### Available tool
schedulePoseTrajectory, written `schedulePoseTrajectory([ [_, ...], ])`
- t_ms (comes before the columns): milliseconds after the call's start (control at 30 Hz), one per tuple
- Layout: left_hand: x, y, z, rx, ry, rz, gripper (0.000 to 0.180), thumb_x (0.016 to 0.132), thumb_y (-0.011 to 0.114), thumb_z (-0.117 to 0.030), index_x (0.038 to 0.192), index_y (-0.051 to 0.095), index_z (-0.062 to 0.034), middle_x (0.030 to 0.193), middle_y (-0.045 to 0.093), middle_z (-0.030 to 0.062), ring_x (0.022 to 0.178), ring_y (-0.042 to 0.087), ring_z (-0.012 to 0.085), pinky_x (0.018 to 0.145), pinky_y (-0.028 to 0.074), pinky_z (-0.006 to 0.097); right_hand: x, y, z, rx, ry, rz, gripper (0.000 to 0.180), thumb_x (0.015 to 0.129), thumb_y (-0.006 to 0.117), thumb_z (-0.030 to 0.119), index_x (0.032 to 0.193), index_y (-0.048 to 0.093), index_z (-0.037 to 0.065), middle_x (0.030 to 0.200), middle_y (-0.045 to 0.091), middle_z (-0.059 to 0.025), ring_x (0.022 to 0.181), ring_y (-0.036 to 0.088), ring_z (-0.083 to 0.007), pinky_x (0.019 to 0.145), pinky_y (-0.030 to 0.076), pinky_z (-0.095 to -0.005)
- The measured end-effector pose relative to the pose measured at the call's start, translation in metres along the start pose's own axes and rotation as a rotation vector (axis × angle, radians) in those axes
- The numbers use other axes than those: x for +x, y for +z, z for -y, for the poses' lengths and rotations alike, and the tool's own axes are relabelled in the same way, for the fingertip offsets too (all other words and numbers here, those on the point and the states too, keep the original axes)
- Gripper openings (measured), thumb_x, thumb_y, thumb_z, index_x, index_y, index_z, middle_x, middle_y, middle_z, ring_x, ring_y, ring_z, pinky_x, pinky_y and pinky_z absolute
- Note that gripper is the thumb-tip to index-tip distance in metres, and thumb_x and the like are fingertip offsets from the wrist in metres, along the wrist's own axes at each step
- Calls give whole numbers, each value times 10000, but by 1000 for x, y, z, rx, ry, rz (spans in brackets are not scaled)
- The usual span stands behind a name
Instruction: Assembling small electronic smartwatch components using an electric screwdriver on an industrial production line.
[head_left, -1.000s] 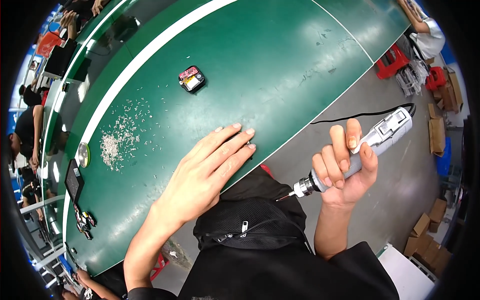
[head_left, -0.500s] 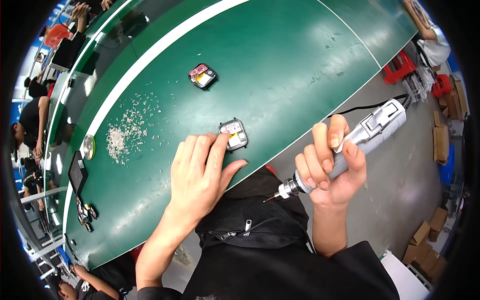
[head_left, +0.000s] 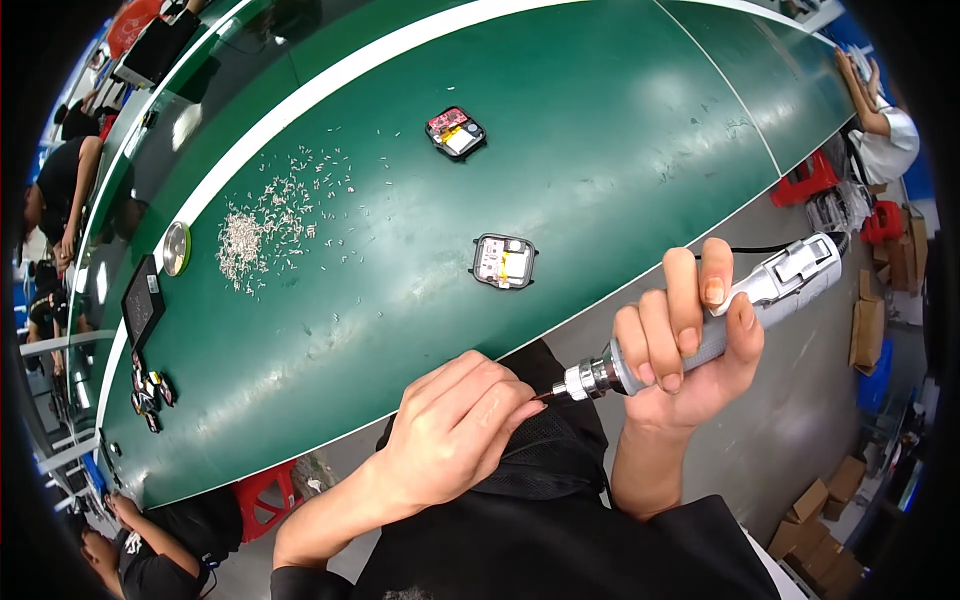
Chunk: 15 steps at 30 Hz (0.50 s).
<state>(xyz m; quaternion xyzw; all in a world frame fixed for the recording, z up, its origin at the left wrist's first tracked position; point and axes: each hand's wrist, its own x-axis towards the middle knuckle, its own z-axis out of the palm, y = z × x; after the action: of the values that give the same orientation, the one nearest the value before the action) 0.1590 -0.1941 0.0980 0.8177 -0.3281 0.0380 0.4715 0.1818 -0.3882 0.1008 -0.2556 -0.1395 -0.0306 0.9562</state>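
My right hand [head_left: 690, 385] is wrapped round a grey electric screwdriver [head_left: 795, 280], its bit aimed left over my lap. At the bit's tip, the fingers of my left hand [head_left: 450, 425] are pinched together just off the table edge. What they hold, if anything, is hidden. Up from my hands, an opened square watch case [head_left: 504, 262] lies on the green table [head_left: 620, 190], showing a white and yellow inside. Farther back lies a second opened watch case [head_left: 456, 134] with a red circuit board. Many tiny screws [head_left: 240, 245] are heaped and scattered on the left.
A round tin [head_left: 176, 248], a black tray [head_left: 143, 305] and a small dark multicoloured item [head_left: 150, 390] sit along the table's left side. The screwdriver's black cable runs off to the right. Other people work around the table. Cardboard boxes [head_left: 815, 520] stand on the floor at right.
My left hand has left the nearer watch case and come down to the screwdriver's tip, fingers now pinched. The screwdriver stays in my right hand. The whole view has shifted a little.
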Motion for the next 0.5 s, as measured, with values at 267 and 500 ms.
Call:
schedulePoseTrajectory([
  [267, 1, -42, 25, 527, -139, -208, 296, 647, 738, 34, 912, 610, -3, 879, 593, 106, 759, 566, 267, 634, 473, 358, 5, -5, 10, -11, -90, -119, 172, 955, 436, 224, 927, 451, 55, 693, 441, -40, 395, 379, -99, 427, 391, -284],
  [500, 28, -6, 11, 536, -261, -30, 465, 710, 768, -163, 1055, 534, 43, 957, 510, 139, 839, 505, 303, 687, 431, 387, 2, 0, 7, 3, -72, -181, 163, 950, 452, 215, 916, 443, 56, 683, 433, -41, 397, 382, -104, 431, 393, -286],
])
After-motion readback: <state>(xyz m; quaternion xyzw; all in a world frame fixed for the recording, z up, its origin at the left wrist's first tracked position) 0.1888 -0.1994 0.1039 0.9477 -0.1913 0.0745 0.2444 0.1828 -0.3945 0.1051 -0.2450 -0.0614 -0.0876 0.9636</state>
